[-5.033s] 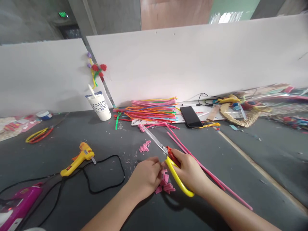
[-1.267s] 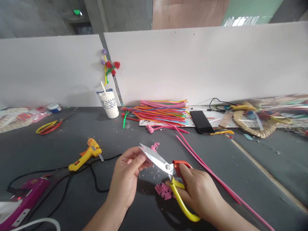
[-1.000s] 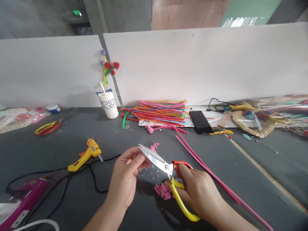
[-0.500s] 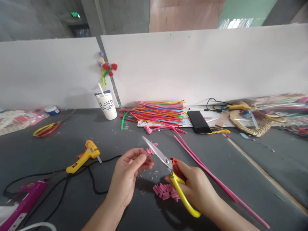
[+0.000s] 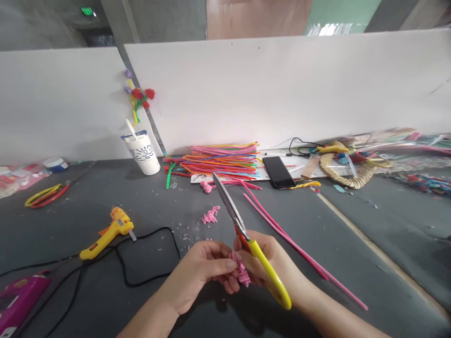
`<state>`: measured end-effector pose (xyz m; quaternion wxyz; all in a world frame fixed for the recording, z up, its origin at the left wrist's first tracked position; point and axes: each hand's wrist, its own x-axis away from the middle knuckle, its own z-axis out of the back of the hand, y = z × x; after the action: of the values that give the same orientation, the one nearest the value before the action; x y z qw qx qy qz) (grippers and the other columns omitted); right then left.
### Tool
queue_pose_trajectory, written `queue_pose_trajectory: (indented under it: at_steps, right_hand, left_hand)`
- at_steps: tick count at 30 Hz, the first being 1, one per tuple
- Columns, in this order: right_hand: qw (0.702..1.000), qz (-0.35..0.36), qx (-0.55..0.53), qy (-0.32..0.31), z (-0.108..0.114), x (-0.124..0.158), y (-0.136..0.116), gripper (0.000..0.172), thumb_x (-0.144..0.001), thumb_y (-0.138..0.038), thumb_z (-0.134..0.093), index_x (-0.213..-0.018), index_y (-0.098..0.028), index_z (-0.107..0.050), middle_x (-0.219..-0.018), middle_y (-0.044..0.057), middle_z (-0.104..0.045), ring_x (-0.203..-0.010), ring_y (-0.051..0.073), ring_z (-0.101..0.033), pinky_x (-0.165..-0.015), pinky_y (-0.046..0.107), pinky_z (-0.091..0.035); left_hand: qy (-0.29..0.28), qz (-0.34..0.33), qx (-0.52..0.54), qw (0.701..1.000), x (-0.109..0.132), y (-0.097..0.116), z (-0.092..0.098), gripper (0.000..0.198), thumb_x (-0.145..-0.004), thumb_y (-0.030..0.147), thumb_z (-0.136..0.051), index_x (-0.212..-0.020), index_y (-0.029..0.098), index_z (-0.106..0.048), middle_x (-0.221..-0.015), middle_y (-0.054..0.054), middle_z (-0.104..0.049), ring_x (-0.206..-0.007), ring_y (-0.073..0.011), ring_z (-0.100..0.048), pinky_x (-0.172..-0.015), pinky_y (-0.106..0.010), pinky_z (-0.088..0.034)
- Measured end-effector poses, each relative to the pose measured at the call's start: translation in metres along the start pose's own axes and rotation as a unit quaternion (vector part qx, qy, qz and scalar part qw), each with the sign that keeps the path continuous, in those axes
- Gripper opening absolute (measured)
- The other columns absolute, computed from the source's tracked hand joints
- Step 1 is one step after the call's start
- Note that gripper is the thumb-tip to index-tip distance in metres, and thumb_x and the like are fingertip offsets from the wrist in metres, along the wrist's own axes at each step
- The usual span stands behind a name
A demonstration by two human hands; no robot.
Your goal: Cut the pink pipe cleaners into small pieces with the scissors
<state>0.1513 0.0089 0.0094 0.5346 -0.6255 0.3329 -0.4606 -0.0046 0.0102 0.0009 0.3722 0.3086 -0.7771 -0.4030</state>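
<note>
My right hand (image 5: pixel 271 260) grips yellow-and-red-handled scissors (image 5: pixel 246 234), whose shut blades point up and away from me. My left hand (image 5: pixel 202 272) is closed beside it, fingers pinching short pink pipe-cleaner pieces (image 5: pixel 241 272) that sit between both hands. A small heap of pink cut pieces (image 5: pixel 210 215) lies on the grey table (image 5: pixel 148 206) just beyond. Long pink pipe cleaners (image 5: pixel 292 239) run diagonally to the right of my right hand.
A yellow glue gun (image 5: pixel 107 233) with a black cord (image 5: pixel 148 263) lies left. Behind are a white cup (image 5: pixel 141 151), a stack of coloured pipe cleaners (image 5: pixel 221 160), a black phone (image 5: pixel 278 171), another pair of scissors (image 5: pixel 44 195) and craft clutter (image 5: pixel 352 159). A magenta device (image 5: pixel 17 300) sits near-left.
Both hands have come together nearer to me. The scissors swung from lying across to pointing up and away. My left hand, earlier up by the blade, now pinches the pink pieces.
</note>
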Motion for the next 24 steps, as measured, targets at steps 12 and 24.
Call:
queue_pose_trajectory:
  at_steps: [12,24]
  right_hand:
    - [0.990,0.038,0.116,0.074,-0.003,-0.001,0.003,0.011,-0.067,-0.017,-0.047,-0.061,-0.020,-0.039,-0.050,-0.008,-0.040,-0.043,0.007,-0.040,-0.040,0.017,-0.032]
    - [0.803,0.182,0.552,0.134,0.005,-0.003,0.015,0.024,-0.070,-0.043,-0.052,-0.075,-0.020,-0.048,-0.054,0.000,-0.055,-0.046,0.014,-0.049,-0.045,0.023,-0.027]
  left_hand:
    - [0.125,-0.086,-0.139,0.979,-0.001,-0.005,-0.009,0.007,-0.070,0.022,-0.059,-0.068,0.015,-0.059,-0.057,-0.001,-0.059,-0.053,-0.0138,-0.054,-0.053,-0.024,-0.041]
    - [0.213,-0.233,0.025,0.948,0.006,0.016,0.017,0.006,-0.072,0.019,-0.060,-0.075,0.016,-0.064,-0.067,-0.001,-0.064,-0.059,-0.0105,-0.056,-0.058,-0.021,-0.045]
